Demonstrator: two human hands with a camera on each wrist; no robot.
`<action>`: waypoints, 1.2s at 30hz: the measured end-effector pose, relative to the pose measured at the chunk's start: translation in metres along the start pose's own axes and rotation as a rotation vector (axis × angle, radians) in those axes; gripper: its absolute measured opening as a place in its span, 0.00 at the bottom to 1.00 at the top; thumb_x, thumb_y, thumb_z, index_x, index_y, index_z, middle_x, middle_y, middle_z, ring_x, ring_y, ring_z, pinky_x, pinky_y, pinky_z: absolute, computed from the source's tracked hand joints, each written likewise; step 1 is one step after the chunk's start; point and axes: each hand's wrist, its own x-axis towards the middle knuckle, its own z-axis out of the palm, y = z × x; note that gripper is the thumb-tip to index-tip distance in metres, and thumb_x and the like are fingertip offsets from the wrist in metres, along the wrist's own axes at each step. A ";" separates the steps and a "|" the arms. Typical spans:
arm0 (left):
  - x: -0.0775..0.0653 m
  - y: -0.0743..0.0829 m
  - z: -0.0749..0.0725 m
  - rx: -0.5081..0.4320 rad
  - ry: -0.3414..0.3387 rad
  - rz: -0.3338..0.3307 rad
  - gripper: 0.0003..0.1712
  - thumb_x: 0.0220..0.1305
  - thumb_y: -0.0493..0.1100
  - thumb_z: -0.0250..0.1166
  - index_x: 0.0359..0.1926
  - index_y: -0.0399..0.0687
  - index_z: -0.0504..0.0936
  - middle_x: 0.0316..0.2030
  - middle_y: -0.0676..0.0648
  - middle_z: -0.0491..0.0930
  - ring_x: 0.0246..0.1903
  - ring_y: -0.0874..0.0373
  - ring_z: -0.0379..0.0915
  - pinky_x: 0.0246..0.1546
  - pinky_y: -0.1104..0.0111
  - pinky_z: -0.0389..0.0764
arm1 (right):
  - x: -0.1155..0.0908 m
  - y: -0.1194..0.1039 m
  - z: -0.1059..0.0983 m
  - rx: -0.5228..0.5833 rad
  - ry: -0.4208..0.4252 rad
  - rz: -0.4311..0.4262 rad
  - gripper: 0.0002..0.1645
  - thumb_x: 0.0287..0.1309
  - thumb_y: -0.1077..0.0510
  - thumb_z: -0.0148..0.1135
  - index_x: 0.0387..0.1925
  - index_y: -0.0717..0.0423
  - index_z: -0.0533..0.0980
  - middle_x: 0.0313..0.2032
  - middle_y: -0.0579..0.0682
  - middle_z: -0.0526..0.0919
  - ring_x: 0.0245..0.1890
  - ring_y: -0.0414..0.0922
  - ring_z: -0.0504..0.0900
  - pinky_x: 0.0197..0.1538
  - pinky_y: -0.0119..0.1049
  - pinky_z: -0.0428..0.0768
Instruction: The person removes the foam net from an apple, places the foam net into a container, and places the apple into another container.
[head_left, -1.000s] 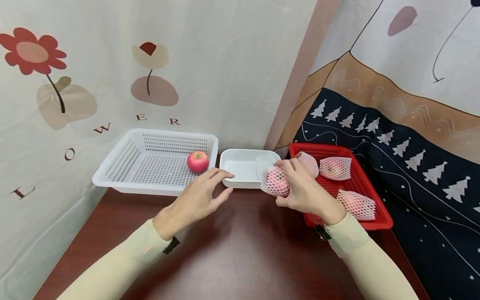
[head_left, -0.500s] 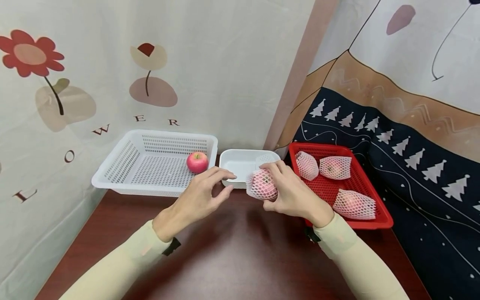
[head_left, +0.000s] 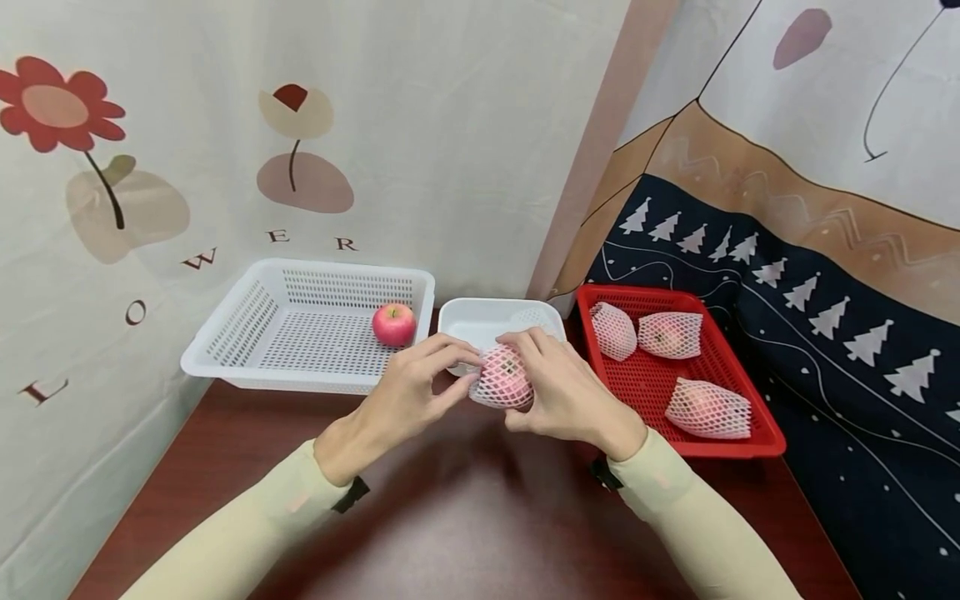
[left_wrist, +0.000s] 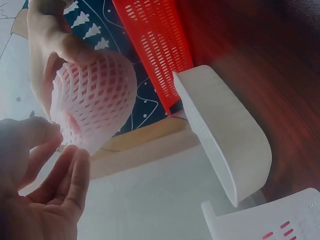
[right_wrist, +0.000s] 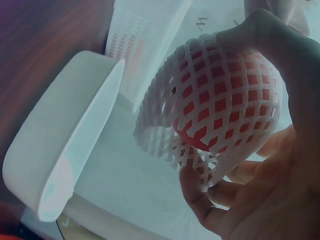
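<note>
My right hand (head_left: 567, 390) grips an apple (head_left: 505, 379) in a white foam net, thumb on the near side and fingers round the far side. The netted apple (right_wrist: 227, 95) is held above the small white tray (right_wrist: 55, 145) in the right wrist view, one end of its net loose and flared. My left hand (head_left: 405, 392) is at the apple's left side. In the left wrist view its thumb and fingertips (left_wrist: 80, 155) stand apart, right at the edge of the foam net (left_wrist: 95, 100).
A white perforated basket (head_left: 300, 379) at the left holds one bare apple (head_left: 393, 324). The white tray (head_left: 465, 310) stands in the middle, a piece of foam net (head_left: 532, 317) inside. At the right, a red basket (head_left: 633, 400) holds three netted apples (head_left: 670, 335). Printed curtains hang behind.
My right hand has carried the netted apple left, from beside the red basket to my left hand. The left hand has shifted slightly right, and its fingertips now meet the net's edge.
</note>
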 end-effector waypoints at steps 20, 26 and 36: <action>-0.011 -0.001 -0.007 -0.111 -0.054 -0.103 0.22 0.61 0.26 0.85 0.55 0.36 0.90 0.48 0.40 0.91 0.47 0.47 0.95 0.51 0.62 0.97 | 0.006 -0.011 0.009 0.101 0.028 -0.050 0.57 0.47 0.51 0.87 0.78 0.57 0.72 0.63 0.53 0.81 0.60 0.47 0.82 0.63 0.44 0.88; -0.014 -0.004 -0.007 -0.048 -0.090 -0.093 0.30 0.58 0.29 0.87 0.61 0.36 0.89 0.51 0.40 0.92 0.47 0.49 0.93 0.50 0.58 0.97 | 0.007 -0.011 0.011 0.110 0.035 -0.071 0.59 0.46 0.51 0.88 0.79 0.58 0.71 0.64 0.55 0.82 0.61 0.49 0.82 0.65 0.46 0.87; -0.016 -0.002 -0.007 0.078 -0.161 -0.096 0.45 0.52 0.34 0.92 0.70 0.32 0.84 0.59 0.38 0.92 0.56 0.45 0.90 0.59 0.51 0.93 | 0.010 -0.015 0.014 0.159 0.035 -0.113 0.65 0.42 0.54 0.89 0.81 0.62 0.68 0.67 0.58 0.82 0.65 0.52 0.83 0.72 0.50 0.86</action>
